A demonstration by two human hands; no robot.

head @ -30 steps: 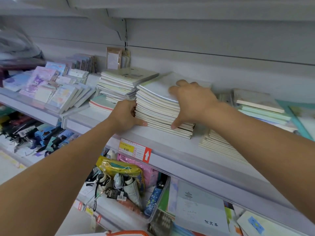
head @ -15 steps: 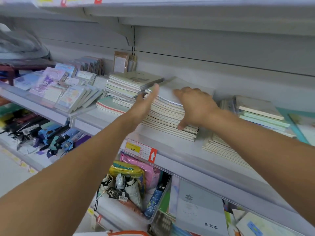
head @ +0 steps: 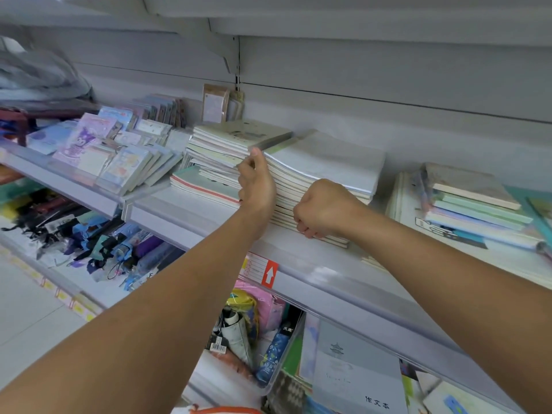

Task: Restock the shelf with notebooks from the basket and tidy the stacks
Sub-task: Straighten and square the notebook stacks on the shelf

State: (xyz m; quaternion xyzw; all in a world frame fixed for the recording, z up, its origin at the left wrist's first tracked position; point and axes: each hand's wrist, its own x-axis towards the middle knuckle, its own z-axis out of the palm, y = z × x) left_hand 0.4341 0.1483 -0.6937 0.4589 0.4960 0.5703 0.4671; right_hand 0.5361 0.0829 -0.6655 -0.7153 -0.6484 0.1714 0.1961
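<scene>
Shelf (head: 313,258): grey shop shelf holding several piles of notebooks, with a clear strip along its front edge.
Middle stack (head: 325,171): tall pile of pale notebooks at the centre of the shelf, leaning back, the top cover plain white.
Left hand (head: 257,183): set upright against the left side of the middle stack, fingers together, thumb and fingertips pinching the upper left corner of the pile.
Right hand (head: 324,209): fingers curled under, knuckles pressed on the front edge of the middle stack low down; whether it grips any notebook cannot be told.
Left stack (head: 233,138): lower pile touching the middle stack, cover print too blurred to read.
Right stack (head: 475,201): green and cream notebooks, well apart from the hands.
Price tag (head: 263,270): on the shelf edge below the hands, white arrow on red; figures blurred.
Lower bin (head: 280,372): clear tub on the shelf below, with folded umbrellas in it.
Grey notebook (head: 358,377): beside the tub, printed 作文本.
</scene>
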